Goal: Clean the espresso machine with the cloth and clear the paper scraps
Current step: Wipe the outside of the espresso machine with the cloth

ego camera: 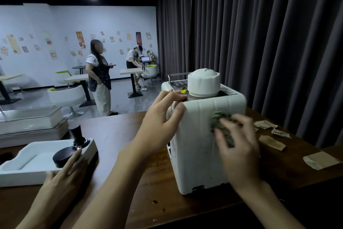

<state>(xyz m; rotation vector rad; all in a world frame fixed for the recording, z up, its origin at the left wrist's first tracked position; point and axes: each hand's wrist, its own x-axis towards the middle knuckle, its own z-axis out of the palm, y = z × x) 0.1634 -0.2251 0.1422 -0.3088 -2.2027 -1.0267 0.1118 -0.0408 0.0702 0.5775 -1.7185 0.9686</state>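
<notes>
The white espresso machine (pixel 196 147) stands on the wooden counter (pixel 118 128) with its back panel toward me. My left hand (pixel 163 117) grips its upper left corner, fingers over the top edge and thumb on the panel. My right hand (pixel 239 147), blurred by motion, holds a bunched grey-green cloth (pixel 220 119) against the upper right of that panel. Brown paper scraps (pixel 272 142) lie on the counter right of the machine, with a larger piece (pixel 322 160) nearer the edge.
A white tray (pixel 24 163) at the left carries a black tamper (pixel 78 136) and a black round puck (pixel 64 156); a third hand (pixel 65 169) rests on its edge. A clear-lidded white box (pixel 31 119) sits behind. Dark curtains hang at the right. Two people stand by café tables beyond.
</notes>
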